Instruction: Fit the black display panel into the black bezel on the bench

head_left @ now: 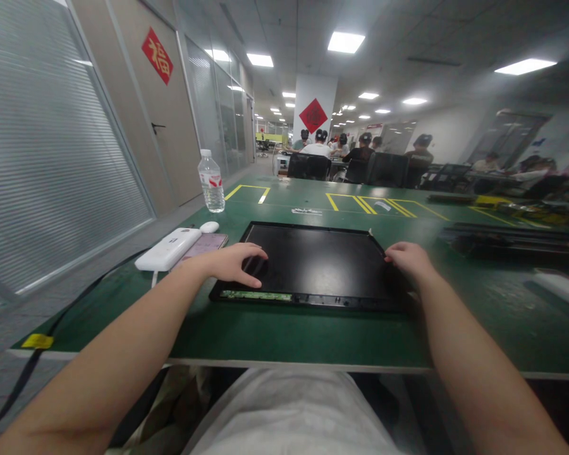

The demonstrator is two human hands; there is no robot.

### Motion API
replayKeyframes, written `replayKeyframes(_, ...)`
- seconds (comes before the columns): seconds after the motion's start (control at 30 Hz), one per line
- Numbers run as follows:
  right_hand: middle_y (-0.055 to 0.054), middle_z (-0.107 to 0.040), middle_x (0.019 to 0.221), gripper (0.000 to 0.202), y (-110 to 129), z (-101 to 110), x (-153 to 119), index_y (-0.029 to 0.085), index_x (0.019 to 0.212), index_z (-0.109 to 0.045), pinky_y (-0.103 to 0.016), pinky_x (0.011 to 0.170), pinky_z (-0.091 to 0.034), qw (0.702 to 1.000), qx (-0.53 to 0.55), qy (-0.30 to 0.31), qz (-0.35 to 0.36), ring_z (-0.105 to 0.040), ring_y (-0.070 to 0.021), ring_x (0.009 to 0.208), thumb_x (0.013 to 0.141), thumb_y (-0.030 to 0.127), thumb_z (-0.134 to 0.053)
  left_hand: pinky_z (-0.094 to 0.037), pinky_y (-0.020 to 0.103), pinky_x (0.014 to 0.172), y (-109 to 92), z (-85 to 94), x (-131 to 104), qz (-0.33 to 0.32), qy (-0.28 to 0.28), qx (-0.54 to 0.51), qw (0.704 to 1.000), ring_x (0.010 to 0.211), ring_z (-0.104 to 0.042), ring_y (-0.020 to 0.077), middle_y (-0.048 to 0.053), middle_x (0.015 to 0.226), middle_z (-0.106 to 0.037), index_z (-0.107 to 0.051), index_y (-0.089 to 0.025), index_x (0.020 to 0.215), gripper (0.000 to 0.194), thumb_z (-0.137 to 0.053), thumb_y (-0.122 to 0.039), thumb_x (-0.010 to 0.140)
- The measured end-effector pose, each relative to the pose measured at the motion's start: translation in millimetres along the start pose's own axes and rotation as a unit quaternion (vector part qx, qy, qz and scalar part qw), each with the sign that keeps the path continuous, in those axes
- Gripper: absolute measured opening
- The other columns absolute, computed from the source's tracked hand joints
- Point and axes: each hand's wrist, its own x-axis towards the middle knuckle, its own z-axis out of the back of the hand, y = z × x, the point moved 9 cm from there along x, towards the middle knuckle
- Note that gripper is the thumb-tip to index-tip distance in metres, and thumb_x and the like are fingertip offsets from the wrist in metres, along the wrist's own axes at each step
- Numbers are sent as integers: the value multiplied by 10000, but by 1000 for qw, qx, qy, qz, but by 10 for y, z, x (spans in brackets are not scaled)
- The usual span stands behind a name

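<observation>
A black flat display panel [322, 259] with a dark frame lies face up on the green table in front of me. A thin green circuit board [256, 296] runs along the left part of its near edge. Over the panel's left side, my left hand [239, 264] has its thumb and fingers spread apart, the fingertips at the screen's surface. At the right edge, my right hand [408, 258] is closed, its thumb and fingertips pinching the frame near the far right corner. My right palm and the tips' undersides are hidden.
Left of the panel are a white power bank [168, 249], a phone [211, 243], a small white oval object [209, 227] and a water bottle [212, 183]. Yellow tape outlines [370, 205] mark the green tabletop [284, 338]. Dark panels [497, 237] lie to the right; several people sit beyond.
</observation>
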Motion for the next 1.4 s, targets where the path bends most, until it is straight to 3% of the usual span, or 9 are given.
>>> replayKeyframes(0.17,-54,-771,799,150,-16,-16,18,201,802,-768,-284,701,-497,1000,2,5,-3,-678,-192,729,737,210,-633,-351,431,1188,24,-15,-12,-3,12,-13,1000,1463,-431,326,140,1572,-490,-590,-226,1388,763,-796,-561,734)
replayKeyframes(0.4,-56,-770,792,129,3,1,0,203,796,-764,-297,715,-505,1000,3,4,-2,-678,-198,724,740,210,-648,-350,462,1181,-49,24,11,-8,-8,5,1000,1459,-432,349,149,1568,-491,-604,-236,1376,776,-843,-535,701)
replayKeyframes(0.83,-63,-773,806,154,24,3,-20,198,800,-770,-294,727,-515,1000,-16,4,-2,-680,-194,716,749,223,-627,-424,388,1128,-484,97,-4,-147,-56,-59,986,1345,-557,280,112,1469,-578,-669,-225,1275,565,-841,-318,745)
replayKeyframes(1.07,-61,-771,795,164,18,8,-15,194,797,-772,-289,738,-515,1000,-18,0,0,-679,-194,735,724,227,-629,-425,387,1125,-643,126,-37,-160,-56,-54,984,1335,-566,270,97,1471,-576,-696,-236,1230,499,-810,-184,746)
replayKeyframes(1.4,-56,-772,784,140,-1,13,-6,200,783,-763,-284,711,-506,1000,-13,-8,1,-680,-197,723,728,223,-637,-426,401,1124,-669,110,-32,-149,-38,-50,987,1333,-570,289,78,1474,-582,-706,-263,1232,481,-773,-189,761)
